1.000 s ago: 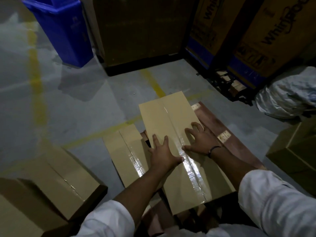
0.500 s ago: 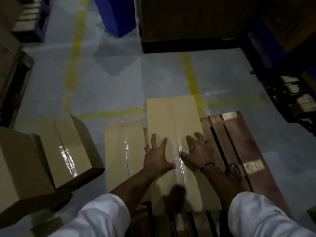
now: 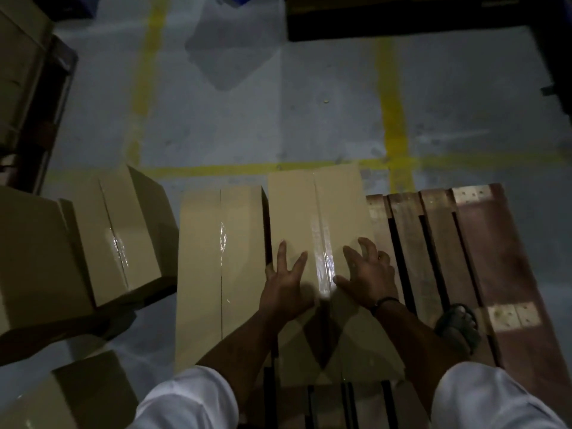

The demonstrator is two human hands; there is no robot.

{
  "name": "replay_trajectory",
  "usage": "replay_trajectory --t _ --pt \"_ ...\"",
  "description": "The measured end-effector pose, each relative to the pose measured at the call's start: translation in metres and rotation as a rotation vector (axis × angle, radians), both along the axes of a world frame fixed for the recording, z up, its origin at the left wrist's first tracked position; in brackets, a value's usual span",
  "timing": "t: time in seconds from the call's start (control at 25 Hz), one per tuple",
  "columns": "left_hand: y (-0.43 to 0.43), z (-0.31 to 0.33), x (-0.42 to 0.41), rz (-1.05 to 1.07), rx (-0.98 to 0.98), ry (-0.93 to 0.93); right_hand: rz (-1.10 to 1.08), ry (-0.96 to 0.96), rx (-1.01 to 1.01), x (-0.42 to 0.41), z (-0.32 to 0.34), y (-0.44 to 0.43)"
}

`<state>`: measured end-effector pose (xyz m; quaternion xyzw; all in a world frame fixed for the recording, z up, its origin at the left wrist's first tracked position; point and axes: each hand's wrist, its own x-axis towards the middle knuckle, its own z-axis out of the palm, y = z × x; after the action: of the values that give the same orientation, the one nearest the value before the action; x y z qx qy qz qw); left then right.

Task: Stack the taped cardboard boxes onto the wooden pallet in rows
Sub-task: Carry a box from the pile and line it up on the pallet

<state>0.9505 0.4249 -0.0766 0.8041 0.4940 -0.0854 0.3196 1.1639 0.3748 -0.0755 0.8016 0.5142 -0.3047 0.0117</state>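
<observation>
Two long taped cardboard boxes lie side by side on the left part of the wooden pallet (image 3: 439, 243). My left hand (image 3: 286, 286) and my right hand (image 3: 366, 274) both press flat on top of the right box (image 3: 318, 212), one on each side of its shiny tape seam. The left box (image 3: 216, 258) lies right beside it, touching or nearly touching. Bare brown slats of the pallet stretch out to the right of the boxes. My forearms in white sleeves reach in from the bottom.
Several more taped boxes (image 3: 117, 236) stand on the grey floor at the left. A sandalled foot (image 3: 458, 326) stands on the pallet at the right. Yellow floor lines (image 3: 393, 119) run beyond the pallet. Dark stacked goods (image 3: 402, 23) block the far side.
The view has swung left and down, showing more floor boxes and more bare pallet. Both hands stay pressed on the right box, which now sits squarer beside the left box.
</observation>
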Motion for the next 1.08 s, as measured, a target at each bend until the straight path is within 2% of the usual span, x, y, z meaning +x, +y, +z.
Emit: replay_trajectory --t 0.24,0.48,0.64,0.72,0.88,1.08 --pt "0.007 -0.025 -0.010 0.074 -0.082 0.068 0.025 0.048 0.032 -0.008 -0.028 0.006" --pt "0.019 -0.039 -0.013 0.080 -0.068 0.040 0.028 0.059 0.037 -0.008 -0.053 0.014" --pt "0.023 -0.055 -0.017 0.127 -0.096 0.019 0.080 0.090 -0.051 -0.010 -0.079 0.013" --pt "0.024 -0.064 -0.022 0.154 -0.125 0.071 0.136 0.098 -0.101 -0.016 -0.092 0.010" --pt "0.014 -0.076 -0.031 0.066 -0.114 0.189 0.162 0.059 -0.153 -0.027 -0.098 0.006" --pt "-0.001 -0.070 -0.040 0.076 -0.157 0.177 0.170 0.069 -0.164 -0.023 -0.095 0.006"
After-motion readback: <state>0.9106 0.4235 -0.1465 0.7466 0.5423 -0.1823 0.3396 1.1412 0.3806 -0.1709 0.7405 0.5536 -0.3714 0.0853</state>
